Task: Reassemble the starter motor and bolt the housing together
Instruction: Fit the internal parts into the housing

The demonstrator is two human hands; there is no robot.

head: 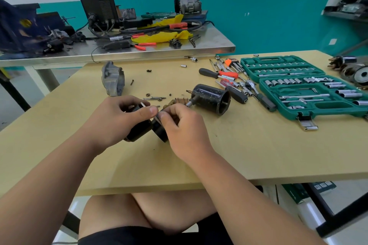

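Your bare legs (151, 211) sit under the near edge of the tan surface (239, 145), and both forearms reach over it to the middle of the work. Your left hand (117, 121) is curled round a black cylinder (139, 132), its thumb stretched out flat towards the other hand. Your right hand (183, 127) has its fingers bent, the fingertips pinching the top edge of a second black piece (159, 131), where a thin pale strip (156, 119) shows; what that strip belongs to cannot be told. The two pieces meet between your hands, low over the surface, and the hands hide whether they rest on it.

Just beyond your right hand lies a copper-wound part (180, 101). Beside it the black housing (213, 98) rests on its side, its open mouth turned right and towards you. Loose bolts (154, 98) and nuts lie between your hands and a grey end cap (112, 80), which stands on edge at the left.

To the right, screwdrivers (219, 74) and a ratchet (258, 95) lie beside an open green socket set (330, 109). Behind, a steel surface (211, 43) carries a black welder (97, 0), cables and a yellow cloth (163, 37).
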